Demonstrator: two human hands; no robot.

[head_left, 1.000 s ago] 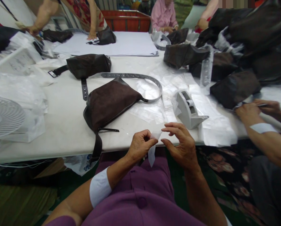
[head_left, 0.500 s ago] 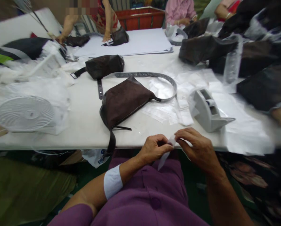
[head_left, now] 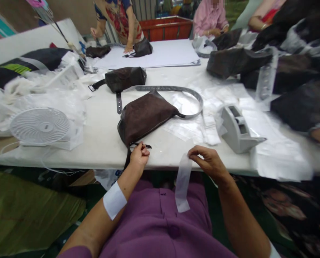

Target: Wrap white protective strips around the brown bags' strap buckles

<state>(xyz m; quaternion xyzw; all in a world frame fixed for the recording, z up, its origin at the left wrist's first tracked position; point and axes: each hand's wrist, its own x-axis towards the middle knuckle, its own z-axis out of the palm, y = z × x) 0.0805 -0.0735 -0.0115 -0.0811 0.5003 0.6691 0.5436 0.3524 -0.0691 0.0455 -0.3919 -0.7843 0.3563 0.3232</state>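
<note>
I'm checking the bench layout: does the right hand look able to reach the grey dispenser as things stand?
Probably yes: the grey dispenser stands near the right hand with nothing bulky between them, though that hand holds a translucent strip.

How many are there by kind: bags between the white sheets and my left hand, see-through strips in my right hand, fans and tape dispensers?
Bags: 2, the front bag and the back bag
See-through strip in your right hand: 1
Fan: 1
Tape dispenser: 1
Total: 5
</note>
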